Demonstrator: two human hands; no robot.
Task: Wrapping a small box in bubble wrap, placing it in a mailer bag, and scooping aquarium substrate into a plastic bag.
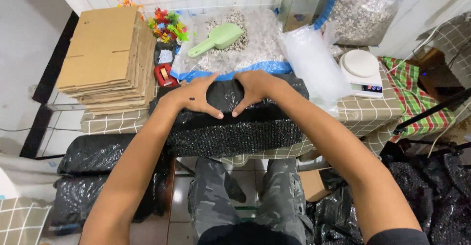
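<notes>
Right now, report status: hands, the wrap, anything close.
Left hand and right hand both flat on the black bubble wrap, fingers spread. Nothing gripped. Gravel bag with green scoop just beyond; cardboard stack left.

We observe bright, even overhead light with soft, faint shadows. Glare streaks the black bubble wrap (235, 122) and clear plastic bags (314, 63). Wide-angle distortion bends the edges; focus stays sharp centrally.

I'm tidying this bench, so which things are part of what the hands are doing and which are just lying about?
In use: left hand, right hand, black bubble wrap.
Lying about: cardboard stack, green scoop, gravel bag, kitchen scale, clear bags.
</notes>
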